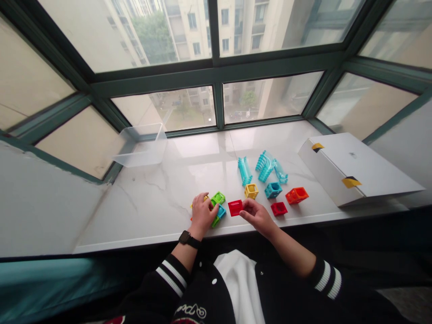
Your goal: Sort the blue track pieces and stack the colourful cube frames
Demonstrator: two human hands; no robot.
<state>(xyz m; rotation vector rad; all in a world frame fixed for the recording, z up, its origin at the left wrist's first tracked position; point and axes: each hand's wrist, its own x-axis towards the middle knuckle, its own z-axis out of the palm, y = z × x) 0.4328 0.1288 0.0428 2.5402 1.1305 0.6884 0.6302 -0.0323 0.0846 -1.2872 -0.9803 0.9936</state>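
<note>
My right hand (258, 217) pinches a red square block (235, 208) by its right side, held just over the sill's front part. To its left, my left hand (202, 213) curls over a cluster of joined toy blocks. A green block (218, 198) and a blue block (221, 211) of that cluster show beside the fingers; bits of yellow and orange peek out on the far side, and the rest is covered by the hand. Nearby stand a yellow block (251, 191), a teal block (273, 190), a smaller red block (279, 209) and an orange-red block (297, 195).
Behind the blocks lie clear turquoise track pieces, one straight (245, 171) and one curved (265, 165). A clear plastic bin (145, 146) sits at the back left. On the right is a white box (354, 166) with yellow-black tabs. Windows enclose the white sill (111, 225).
</note>
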